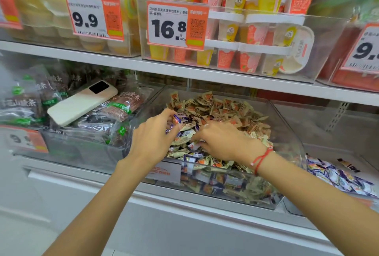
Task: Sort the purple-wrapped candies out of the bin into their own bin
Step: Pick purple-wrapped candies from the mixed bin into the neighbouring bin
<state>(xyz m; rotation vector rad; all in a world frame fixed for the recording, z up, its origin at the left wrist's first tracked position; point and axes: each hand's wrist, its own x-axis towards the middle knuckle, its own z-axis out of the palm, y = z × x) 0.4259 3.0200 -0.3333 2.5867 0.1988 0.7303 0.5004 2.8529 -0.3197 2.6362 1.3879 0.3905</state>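
A white store shelf (184,75) runs across the view, seen from above by the person reaching in. Under it sits a row of clear plastic bins. The middle bin (287,132) is the largest, heaped with small wrapped candies, mostly tan and orange wrappers (221,106) with purple-wrapped candies (194,156) scattered among them near the front. To its right, a second clear bin (328,124) holds a low pile of purple-wrapped candies (338,178) in its front corner, with one dark bar lying apart from them. To the left, another bin (82,147) holds green-labelled snack packets, and a cream-coloured phone (82,103) lies face down on top of them. On the shelf above, tubs of pudding cups stand behind price tags reading 9.9 and 16.8 (176,24).

Both hands are inside the middle bin. The left hand (155,132) has its fingers curled, its grip pinching purple-wrapped candies (176,119) above the pile. The right hand (221,141), with a red string (261,158) on the wrist, reaches down into the heap, fingertips closing on a purple-edged wrapper (194,145).
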